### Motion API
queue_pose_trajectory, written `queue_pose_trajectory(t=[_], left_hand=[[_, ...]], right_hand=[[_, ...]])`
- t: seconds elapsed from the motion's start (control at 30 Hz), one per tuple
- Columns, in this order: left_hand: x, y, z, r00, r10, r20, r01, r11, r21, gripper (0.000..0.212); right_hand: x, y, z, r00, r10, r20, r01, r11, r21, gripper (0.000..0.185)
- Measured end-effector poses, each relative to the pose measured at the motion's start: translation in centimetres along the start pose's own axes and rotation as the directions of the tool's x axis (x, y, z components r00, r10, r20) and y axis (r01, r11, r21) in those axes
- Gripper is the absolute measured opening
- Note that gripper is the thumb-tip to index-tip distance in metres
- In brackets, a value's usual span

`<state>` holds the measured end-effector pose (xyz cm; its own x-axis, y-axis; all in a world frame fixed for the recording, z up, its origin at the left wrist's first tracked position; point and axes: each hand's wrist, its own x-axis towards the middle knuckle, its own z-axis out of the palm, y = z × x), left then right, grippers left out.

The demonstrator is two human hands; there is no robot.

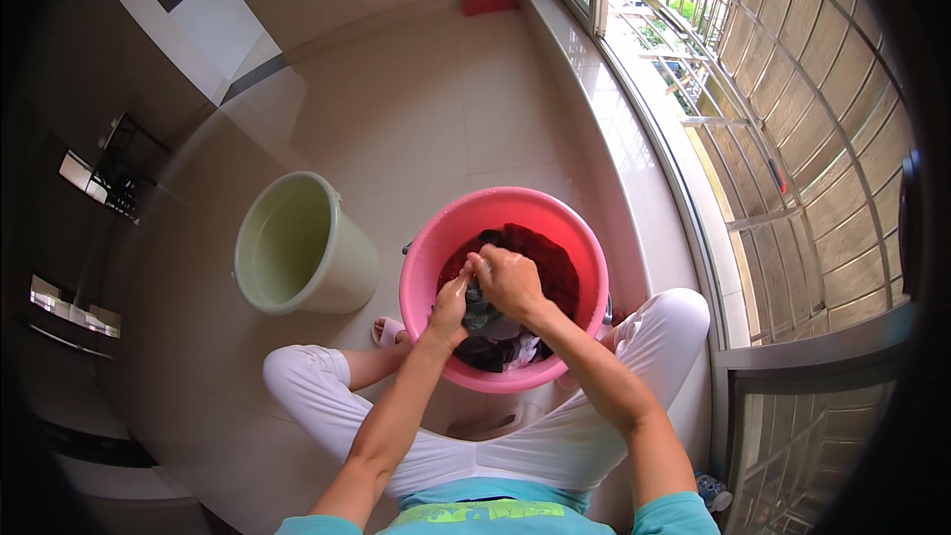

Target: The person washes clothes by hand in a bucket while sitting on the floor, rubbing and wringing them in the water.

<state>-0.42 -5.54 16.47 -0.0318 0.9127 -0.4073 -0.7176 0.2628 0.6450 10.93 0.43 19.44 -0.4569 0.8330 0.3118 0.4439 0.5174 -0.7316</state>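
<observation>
A pink plastic bucket stands on the floor between my knees, with wet dark clothes inside. My left hand and my right hand meet over the bucket, fingertips close together. Both are closed around a dark grey wet cloth that hangs down between them onto the other clothes. White suds show at the right fingers. A lighter, whitish piece of fabric lies at the bucket's near side. How far each hand's fingers wrap the cloth is partly hidden.
A pale green plastic bucket stands on the tiled floor to the left. A low ledge runs along the barred window at right. A red broom leans at the far wall. A bottle stands by my right elbow.
</observation>
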Motion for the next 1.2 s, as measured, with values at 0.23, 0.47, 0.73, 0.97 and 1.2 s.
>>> queue_pose_trajectory(t=[0.23,0.47,0.73,0.97,1.2], left_hand=[[-1.9,5.2,3.1,0.786,0.354,0.506,-0.544,0.008,0.839,0.079],[-2.5,6.8,5.5,0.827,0.493,0.27,-0.51,0.458,0.728,0.029],[-4.0,8.6,1.4,0.987,0.131,0.094,-0.125,0.99,-0.067,0.031],[1.5,1.8,-0.6,0.989,-0.146,-0.036,0.13,0.95,-0.285,0.031],[1.3,-3.0,-1.1,0.887,0.376,0.269,-0.448,0.841,0.303,0.04]], right_hand=[[1.7,-0.7,-3.5,0.904,-0.023,0.427,-0.279,0.724,0.63,0.05],[-0.4,2.6,-2.8,0.84,-0.103,0.533,-0.282,0.756,0.591,0.081],[-0.6,4.6,-3.3,0.908,0.132,0.398,-0.418,0.221,0.881,0.016],[-0.5,0.3,-0.1,0.948,0.276,0.157,-0.266,0.417,0.869,0.03],[-3.8,-2.1,2.1,0.963,-0.27,0.005,0.27,0.961,-0.058,0.025]])
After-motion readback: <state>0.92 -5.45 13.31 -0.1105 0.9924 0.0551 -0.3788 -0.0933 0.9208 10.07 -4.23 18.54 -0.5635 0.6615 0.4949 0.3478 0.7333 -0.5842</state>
